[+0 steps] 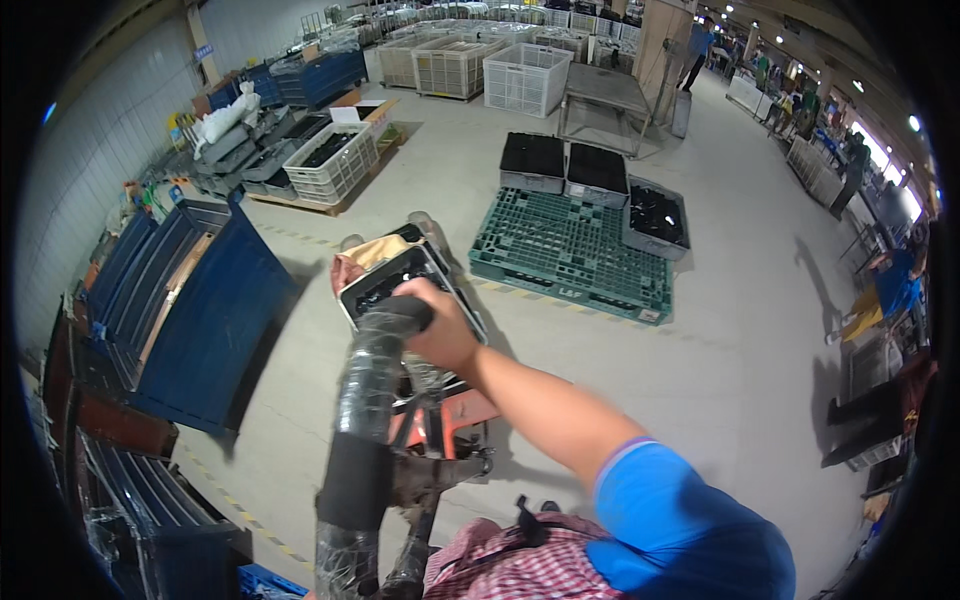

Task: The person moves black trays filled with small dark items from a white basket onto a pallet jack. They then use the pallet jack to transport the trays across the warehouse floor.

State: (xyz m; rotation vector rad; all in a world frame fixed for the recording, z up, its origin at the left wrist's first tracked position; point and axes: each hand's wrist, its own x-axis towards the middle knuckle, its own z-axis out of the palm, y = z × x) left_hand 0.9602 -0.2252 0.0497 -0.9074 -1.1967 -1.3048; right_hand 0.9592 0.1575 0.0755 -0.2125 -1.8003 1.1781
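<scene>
My right hand (440,325) is closed around the upper end of a thick handle (365,390), bound in black material and clear film. The handle runs down toward me on the left, and orange metal parts (455,412) of what looks like a pallet truck show beneath it. Just beyond my hand is a grey bin (468,312) with dark pieces inside. A yellowish cloth (385,250) and a reddish one lie at its far side. The handle hides part of the bin. My left hand does not show.
A green pallet (570,250) holds three grey bins of dark parts on the right. Large blue metal containers (210,320) stand on the left. White crates (525,80) and a metal table (607,88) are farther back. Several people are along the right side.
</scene>
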